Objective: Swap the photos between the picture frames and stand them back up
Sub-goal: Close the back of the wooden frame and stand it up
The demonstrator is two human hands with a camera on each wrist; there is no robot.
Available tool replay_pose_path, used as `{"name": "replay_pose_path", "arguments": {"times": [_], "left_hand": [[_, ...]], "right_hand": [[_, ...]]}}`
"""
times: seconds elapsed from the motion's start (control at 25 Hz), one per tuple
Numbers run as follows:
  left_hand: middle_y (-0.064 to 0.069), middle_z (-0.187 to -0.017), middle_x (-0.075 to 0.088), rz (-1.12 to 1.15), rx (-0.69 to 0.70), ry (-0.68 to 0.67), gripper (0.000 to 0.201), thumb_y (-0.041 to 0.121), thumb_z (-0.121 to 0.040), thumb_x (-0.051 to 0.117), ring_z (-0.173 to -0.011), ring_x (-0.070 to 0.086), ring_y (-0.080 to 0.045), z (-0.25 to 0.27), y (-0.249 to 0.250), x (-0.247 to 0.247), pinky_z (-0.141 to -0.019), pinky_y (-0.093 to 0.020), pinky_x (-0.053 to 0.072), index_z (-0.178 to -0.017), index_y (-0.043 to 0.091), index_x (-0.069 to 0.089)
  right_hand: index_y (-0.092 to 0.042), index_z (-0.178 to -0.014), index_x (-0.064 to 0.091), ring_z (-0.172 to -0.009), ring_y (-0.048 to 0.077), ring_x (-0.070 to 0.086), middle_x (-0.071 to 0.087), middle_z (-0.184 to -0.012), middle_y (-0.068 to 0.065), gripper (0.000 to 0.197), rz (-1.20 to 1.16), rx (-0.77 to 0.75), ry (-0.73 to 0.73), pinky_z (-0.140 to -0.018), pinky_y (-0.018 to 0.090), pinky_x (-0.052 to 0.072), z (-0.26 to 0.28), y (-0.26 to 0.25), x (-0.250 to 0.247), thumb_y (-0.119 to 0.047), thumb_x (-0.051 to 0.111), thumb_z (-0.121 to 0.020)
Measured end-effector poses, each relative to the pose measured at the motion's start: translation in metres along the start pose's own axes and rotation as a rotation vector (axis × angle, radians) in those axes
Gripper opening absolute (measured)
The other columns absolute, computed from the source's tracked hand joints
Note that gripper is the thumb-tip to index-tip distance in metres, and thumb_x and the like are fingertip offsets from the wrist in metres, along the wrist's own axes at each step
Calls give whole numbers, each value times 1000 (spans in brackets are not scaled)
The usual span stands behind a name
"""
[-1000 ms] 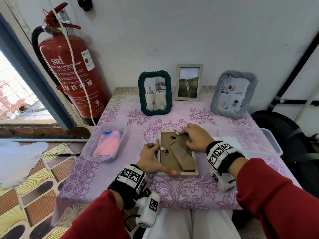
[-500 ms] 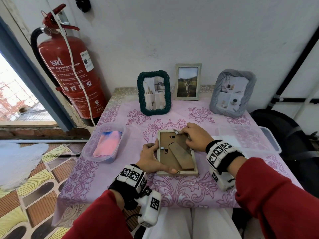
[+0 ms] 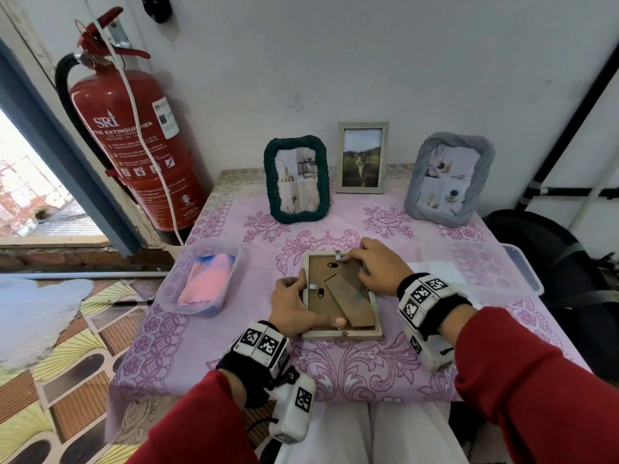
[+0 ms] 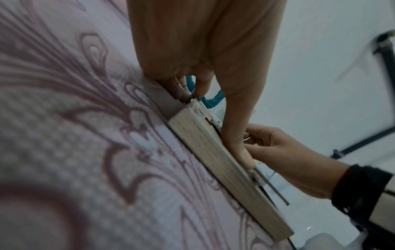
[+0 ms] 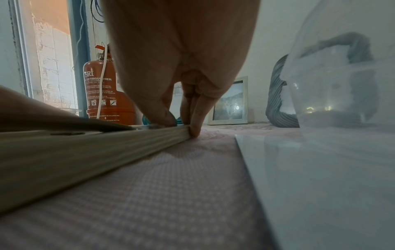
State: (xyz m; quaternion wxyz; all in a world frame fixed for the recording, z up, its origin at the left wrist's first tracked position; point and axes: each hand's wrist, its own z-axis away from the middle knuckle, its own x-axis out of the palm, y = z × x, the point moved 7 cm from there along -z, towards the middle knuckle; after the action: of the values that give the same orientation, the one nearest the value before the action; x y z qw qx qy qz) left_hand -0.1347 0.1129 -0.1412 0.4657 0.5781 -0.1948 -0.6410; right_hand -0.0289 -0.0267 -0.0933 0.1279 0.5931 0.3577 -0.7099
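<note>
Frame (image 3: 341, 332) face-down on worktop (image 3: 368, 370), left hand (image 3: 294, 306) gripping near-left edge, right hand (image 3: 382, 266) pinching far tab (image 3: 338, 257). Next up, probs: flip remaining tabs, lift backing.

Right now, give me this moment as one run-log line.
frame face down on table | left hand holds edge | right hand at top clip | back on

We see a table (image 3: 355, 373) under a pink floral cloth. At its centre a pale wooden frame (image 3: 341, 334) lies face down. At twelve o'clock stands a cat photo frame (image 3: 362, 157), at eleven a green frame (image 3: 296, 179), at one a grey frame (image 3: 449, 179). At nine sits a clear tub (image 3: 199, 275); at three, another clear container (image 3: 522, 272).
</note>
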Motion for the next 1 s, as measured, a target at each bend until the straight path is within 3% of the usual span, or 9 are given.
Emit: {"name": "replay_pose_path", "arguments": {"times": [0.2, 0.32, 0.4, 0.52, 0.6, 0.88, 1.0], "left_hand": [[-3, -131, 26, -96, 33, 38, 131, 55, -43, 87, -132, 23, -22, 1, 3, 2, -116, -31, 23, -148, 17, 18], [-5, -136, 23, -151, 48, -24, 121, 50, -56, 84, -134, 21, -24, -1, 1, -1, -117, -36, 24, -149, 18, 13], [-6, -138, 22, -188, 38, -78, 130, 55, -51, 84, -135, 22, -25, -2, 1, -1, -115, -38, 27, -150, 17, 9], [-6, -137, 23, -143, 17, -62, 141, 64, -32, 73, -134, 24, -23, 0, 3, -2, -115, -37, 28, -150, 16, 11], [-5, -136, 23, -124, 18, -52, 144, 65, -28, 72, -134, 24, -23, 1, 3, -2, -115, -37, 28, -149, 15, 13], [-7, -138, 23, -121, 18, -66, 130, 53, -44, 78, -134, 25, -24, 0, 3, -1, -115, -38, 28, -149, 14, 13], [-10, -140, 24, -24, 15, -77, 108, 29, -66, 84, -132, 35, -25, -3, 3, -6, -113, -37, 33, -148, 11, 16]], "right_hand": [[-23, -124, 57, -104, 23, 43, 45, -105, 7, 44, 15, 1, -4, -80, 34, 42, 1, 0, 1, -6, 47, -84], [-22, -123, 56, -105, 22, 42, 46, -106, 7, 44, 1, 7, 4, -79, 32, 41, 1, 0, 1, -6, 48, -83], [-22, -124, 55, -106, 22, 42, 45, -106, 7, 45, 4, 8, 6, -79, 32, 41, 1, 0, 1, -5, 48, -83], [-22, -124, 55, -105, 22, 41, 45, -106, 7, 45, 11, 9, 6, -79, 32, 40, 0, 1, 2, -6, 47, -83], [-23, -124, 56, -105, 22, 41, 45, -106, 7, 45, 17, 12, 6, -80, 34, 41, 1, 1, 2, -6, 46, -84], [-22, -124, 55, -107, 21, 40, 45, -108, 7, 44, 14, 16, 6, -82, 34, 42, 1, 0, 2, -5, 45, -85], [-19, -125, 56, -110, 23, 41, 47, -110, 9, 43, 9, 10, -14, -89, 35, 41, 2, 0, 3, -4, 41, -89]]}}
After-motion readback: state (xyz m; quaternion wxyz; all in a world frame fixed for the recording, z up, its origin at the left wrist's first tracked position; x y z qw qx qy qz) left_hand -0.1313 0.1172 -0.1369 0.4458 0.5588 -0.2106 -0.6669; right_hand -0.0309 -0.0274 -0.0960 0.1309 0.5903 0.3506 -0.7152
